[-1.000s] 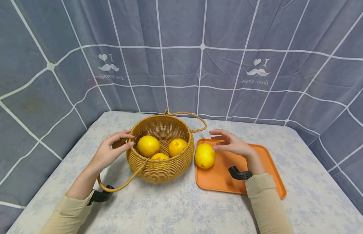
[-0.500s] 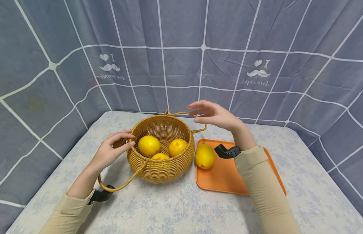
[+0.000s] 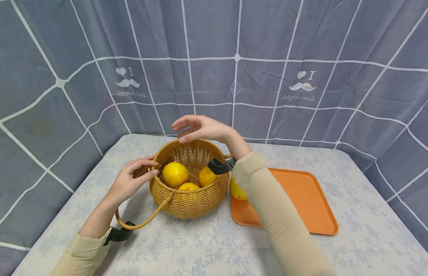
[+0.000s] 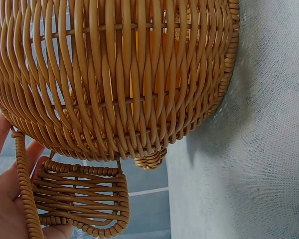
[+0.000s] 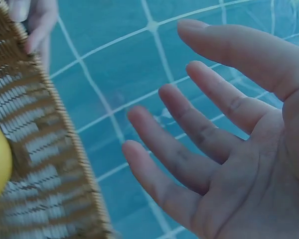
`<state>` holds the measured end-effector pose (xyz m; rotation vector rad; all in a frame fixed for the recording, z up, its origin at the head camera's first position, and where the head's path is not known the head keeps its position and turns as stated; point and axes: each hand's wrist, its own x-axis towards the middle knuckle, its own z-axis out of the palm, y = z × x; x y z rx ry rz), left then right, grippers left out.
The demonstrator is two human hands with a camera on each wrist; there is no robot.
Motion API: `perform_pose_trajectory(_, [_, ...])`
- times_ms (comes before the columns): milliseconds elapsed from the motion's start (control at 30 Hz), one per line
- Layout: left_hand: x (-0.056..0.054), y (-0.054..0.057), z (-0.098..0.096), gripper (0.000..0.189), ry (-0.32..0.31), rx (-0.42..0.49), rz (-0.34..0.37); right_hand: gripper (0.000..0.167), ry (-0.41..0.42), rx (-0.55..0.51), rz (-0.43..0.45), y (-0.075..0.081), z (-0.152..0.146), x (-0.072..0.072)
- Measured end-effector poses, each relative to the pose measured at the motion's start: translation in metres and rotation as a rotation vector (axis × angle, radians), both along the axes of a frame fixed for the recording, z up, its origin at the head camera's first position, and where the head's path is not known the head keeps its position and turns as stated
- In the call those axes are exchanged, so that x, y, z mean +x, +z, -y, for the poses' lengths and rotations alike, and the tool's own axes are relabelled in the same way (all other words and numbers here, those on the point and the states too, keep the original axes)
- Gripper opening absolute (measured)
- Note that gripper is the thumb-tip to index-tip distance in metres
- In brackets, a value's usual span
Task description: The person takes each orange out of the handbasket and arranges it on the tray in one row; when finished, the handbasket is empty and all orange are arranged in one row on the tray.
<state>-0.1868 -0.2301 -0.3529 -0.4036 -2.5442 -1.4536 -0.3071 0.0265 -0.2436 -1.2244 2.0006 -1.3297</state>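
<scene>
A round wicker basket (image 3: 189, 207) stands left of centre in the head view, holding three yellow fruits: one at the left (image 3: 175, 174), one at the front (image 3: 189, 186) and one at the right (image 3: 206, 177). My left hand (image 3: 125, 184) grips the basket at its left rim, around a small woven flap (image 4: 82, 194) seen in the left wrist view. Over the basket's back rim hovers my right hand (image 3: 208, 129), fingers extended and palm bare in the right wrist view. Another yellow fruit (image 3: 236, 190) lies on the orange tray (image 3: 303, 199), partly hidden by the right sleeve.
The basket's front handle (image 3: 145, 222) hangs out to the left toward the left wrist. The far handle is mostly hidden behind the right arm. A grey-blue curtain (image 3: 269, 76) with white lines rises behind the table (image 3: 207, 249), which has a pale patterned cover.
My right hand has left the fruit on the tray, risen, and swept left to above the basket's back rim. The left hand and the basket have stayed in place.
</scene>
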Motion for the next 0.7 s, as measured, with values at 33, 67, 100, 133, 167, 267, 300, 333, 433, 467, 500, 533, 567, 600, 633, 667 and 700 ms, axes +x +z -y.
perform_pose_trajectory(33, [0.000,0.000,0.000,0.031,0.000,0.002,0.003,0.046,0.008,-0.006,0.021,-0.005,0.004,-0.001])
perform_pose_trajectory(67, [0.000,0.000,0.000,0.032,-0.001,0.004,0.005,0.045,0.013,-0.011,0.041,-0.009,0.008,-0.003])
perform_pose_trajectory(100, [0.000,0.000,0.000,0.032,-0.001,0.005,0.007,0.044,0.015,-0.015,0.056,-0.014,0.011,-0.004])
perform_pose_trajectory(133, [0.001,0.000,0.000,0.032,0.000,0.005,0.009,0.042,0.018,-0.016,0.075,-0.019,0.015,-0.005])
perform_pose_trajectory(167, [0.001,0.000,0.000,0.031,0.002,0.005,0.010,0.041,0.023,-0.013,0.100,-0.023,0.018,-0.005])
perform_pose_trajectory(267, [0.001,0.000,0.000,0.030,0.004,0.002,0.011,0.036,0.048,0.044,0.142,-0.032,0.027,-0.005])
perform_pose_trajectory(300, [0.001,0.000,0.000,0.030,0.005,0.000,0.012,0.034,0.066,0.071,0.152,-0.034,0.029,-0.006])
perform_pose_trajectory(333, [0.001,0.000,0.000,0.030,0.006,0.000,0.014,0.034,0.087,0.101,0.163,-0.036,0.032,-0.006])
perform_pose_trajectory(433, [0.001,0.000,0.001,0.031,0.004,0.004,0.017,0.034,0.134,0.185,0.173,-0.041,0.038,-0.008])
perform_pose_trajectory(467, [0.001,0.000,0.001,0.032,0.002,0.006,0.015,0.035,0.144,0.202,0.185,-0.042,0.039,-0.009])
perform_pose_trajectory(500, [0.001,0.000,0.001,0.032,0.002,0.007,0.014,0.036,0.153,0.214,0.198,-0.044,0.041,-0.010])
perform_pose_trajectory(533, [0.001,-0.001,0.001,0.032,0.002,0.009,0.016,0.038,0.158,0.222,0.214,-0.045,0.042,-0.011])
perform_pose_trajectory(567, [0.001,-0.001,0.001,0.032,0.001,0.008,0.015,0.039,0.163,0.231,0.227,-0.046,0.044,-0.011])
perform_pose_trajectory(600, [0.001,-0.001,0.001,0.032,0.001,0.008,0.015,0.040,0.167,0.239,0.242,-0.047,0.045,-0.012])
perform_pose_trajectory(633, [0.000,-0.001,0.001,0.033,0.000,0.008,0.016,0.041,0.171,0.248,0.247,-0.049,0.046,-0.012])
perform_pose_trajectory(667, [0.000,-0.001,0.001,0.032,0.000,0.005,0.016,0.042,0.171,0.262,0.245,-0.050,0.047,-0.013])
perform_pose_trajectory(700, [0.000,-0.001,0.001,0.033,0.001,0.004,0.019,0.043,0.169,0.282,0.234,-0.051,0.048,-0.013])
